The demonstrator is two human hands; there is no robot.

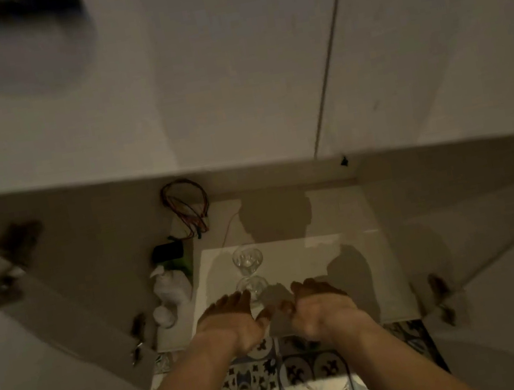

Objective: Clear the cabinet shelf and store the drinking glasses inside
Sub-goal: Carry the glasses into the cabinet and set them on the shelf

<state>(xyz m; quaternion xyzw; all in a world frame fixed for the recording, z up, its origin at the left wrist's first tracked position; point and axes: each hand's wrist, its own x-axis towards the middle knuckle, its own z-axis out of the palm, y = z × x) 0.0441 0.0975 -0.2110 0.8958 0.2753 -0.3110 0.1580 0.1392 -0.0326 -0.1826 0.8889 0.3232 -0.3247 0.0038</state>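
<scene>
From the head view I see my left hand and right hand side by side over the front edge of the cabinet shelf, both loosely curled and gripping nothing. The left fingers sit just beside the nearer glass; I cannot tell if they touch it. A farther glass stands directly behind it, upright, lined up toward the back, I judge to leave shelf room. Wires and white bags crowd the left floor of the cabinet, seemingly pushed aside off the shelf.
</scene>
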